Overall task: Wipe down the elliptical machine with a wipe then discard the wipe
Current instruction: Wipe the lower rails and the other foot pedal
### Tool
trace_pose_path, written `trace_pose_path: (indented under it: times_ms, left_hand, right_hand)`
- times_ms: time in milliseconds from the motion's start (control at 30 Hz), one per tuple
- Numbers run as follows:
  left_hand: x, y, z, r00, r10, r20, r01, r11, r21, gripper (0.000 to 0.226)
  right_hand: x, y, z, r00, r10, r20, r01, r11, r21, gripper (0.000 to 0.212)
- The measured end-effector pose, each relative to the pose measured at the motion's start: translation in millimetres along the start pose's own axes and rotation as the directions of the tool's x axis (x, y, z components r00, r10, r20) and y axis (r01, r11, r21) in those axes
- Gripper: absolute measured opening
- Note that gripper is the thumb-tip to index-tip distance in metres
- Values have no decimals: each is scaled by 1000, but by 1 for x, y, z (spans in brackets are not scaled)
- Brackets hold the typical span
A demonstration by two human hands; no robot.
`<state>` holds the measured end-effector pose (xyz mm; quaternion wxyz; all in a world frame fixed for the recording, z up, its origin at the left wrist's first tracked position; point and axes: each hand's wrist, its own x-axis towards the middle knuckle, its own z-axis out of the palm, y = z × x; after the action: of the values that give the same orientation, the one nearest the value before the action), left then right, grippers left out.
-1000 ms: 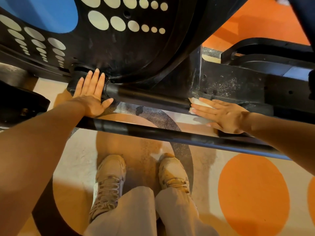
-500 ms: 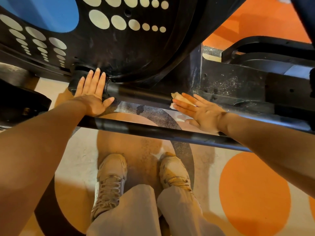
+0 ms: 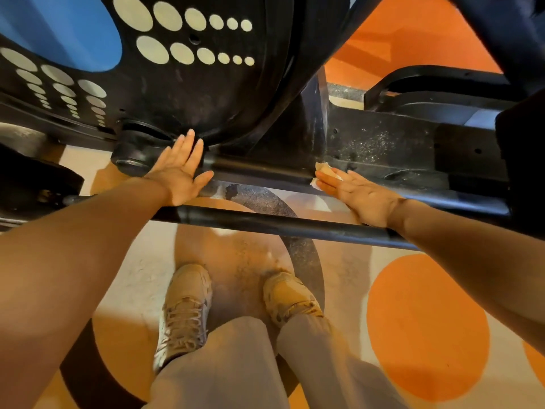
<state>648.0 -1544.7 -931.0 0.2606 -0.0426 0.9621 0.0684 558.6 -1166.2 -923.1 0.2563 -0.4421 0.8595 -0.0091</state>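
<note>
Left hand (image 3: 180, 172) lay flat, fingers straight, against black elliptical machine frame (image 3: 383, 149) near round hub. Right hand (image 3: 358, 193), fingers extended, pressed crumpled white wipe (image 3: 324, 170) onto frame's lower rail.

1. The elliptical machine's round black flywheel housing (image 3: 206, 93) carries rows of cream dots that shrink along each row, plus a large blue patch (image 3: 59, 28) at its upper left.
2. Right of the housing, the black steel base frame (image 3: 383, 146) is speckled with pale dust.
3. Against that frame lies a crumpled cream-white wipe (image 3: 326, 169).
4. Below the housing, the cream floor (image 3: 339, 290) bears big orange circles and a dark arc.
5. On it stand tan lace-up sneakers (image 3: 185, 308) under beige trousers (image 3: 236, 364).
</note>
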Motion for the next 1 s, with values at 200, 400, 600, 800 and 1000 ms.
trace_pose_path:
  times_ms: [200, 400, 600, 800, 1000]
  left_hand:
    - [8, 55, -6, 969, 247, 7, -245, 959, 140, 66]
    - [29, 105, 11, 944, 329, 2, -326, 935, 142, 65]
    - [46, 137, 22, 955, 289, -71, -279, 952, 124, 65]
    - [54, 145, 31, 970, 232, -70, -209, 947, 243, 74]
    - [51, 151, 25, 984, 173, -52, -159, 966, 206, 69]
  right_hand:
    - [-3, -1, 0, 999, -21, -45, 19, 999, -50, 92]
    - [8, 0, 9, 999, 51, -3, -51, 990, -128, 87]
    - [15, -5, 13, 995, -74, -74, 51, 961, -271, 65]
    - [29, -10, 14, 997, -51, -58, 44, 992, -120, 70]
    - [10, 6, 19, 999, 34, 14, -30, 968, -251, 73]
